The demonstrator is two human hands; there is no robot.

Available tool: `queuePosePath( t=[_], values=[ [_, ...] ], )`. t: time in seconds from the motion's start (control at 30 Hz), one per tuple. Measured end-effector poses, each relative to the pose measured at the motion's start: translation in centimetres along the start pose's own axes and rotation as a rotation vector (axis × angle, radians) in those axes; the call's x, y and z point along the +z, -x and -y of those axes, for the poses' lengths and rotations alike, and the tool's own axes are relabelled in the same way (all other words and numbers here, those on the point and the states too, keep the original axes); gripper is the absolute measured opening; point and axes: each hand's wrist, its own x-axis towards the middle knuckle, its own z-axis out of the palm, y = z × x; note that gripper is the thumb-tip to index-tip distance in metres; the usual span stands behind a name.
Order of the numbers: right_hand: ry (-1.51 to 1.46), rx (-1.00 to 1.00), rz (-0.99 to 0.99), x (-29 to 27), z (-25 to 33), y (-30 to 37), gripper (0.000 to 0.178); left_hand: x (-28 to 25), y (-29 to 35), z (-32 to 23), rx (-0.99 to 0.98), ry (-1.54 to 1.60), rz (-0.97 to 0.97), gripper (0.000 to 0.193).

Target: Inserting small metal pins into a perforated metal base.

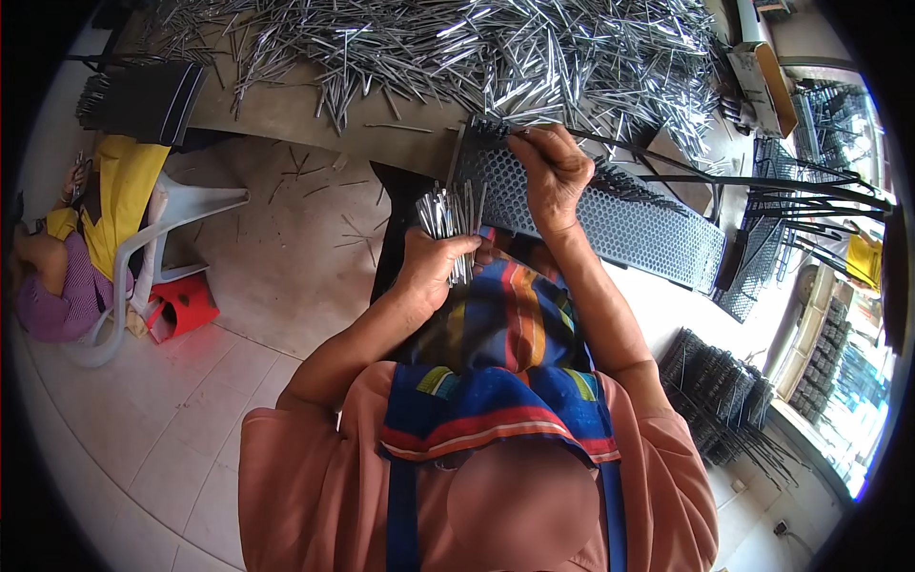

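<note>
A bundle of thin silvery metal rods (452, 214) stands upright in my left hand (434, 259), whose fingers are wrapped round it. To the right lies a long dark panel (610, 229) punched with rows of round holes. Over its far left end is my right hand (556, 176), thumb and fingers pinched together by a row of short dark points along the panel's far edge. Whatever sits in that pinch is too small to make out. My striped apron (519, 296) shows beneath the panel.
A large heap of loose metal rods (534, 57) covers the far table (276, 110). Black wire-framed pieces (801, 191) stick out at the right, above a dark stack (720, 391) on the floor. At left, a person in yellow (119, 191) sits in a pale plastic chair (181, 205).
</note>
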Motion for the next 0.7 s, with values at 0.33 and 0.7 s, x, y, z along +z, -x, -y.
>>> queuePosePath(
  t=[0.33, 0.7],
  values=[
    [0.199, -0.031, 0.035, 1.1, -0.5, -0.1, 0.013, -0.2, -0.1, 0.5, -0.024, 0.013, 0.026, 0.011],
    [0.384, -0.187, 0.161, 1.2, 0.8, -0.8, 0.014, -0.2, -0.4, 0.7, -0.049, 0.111, 0.012, 0.011]
  ],
)
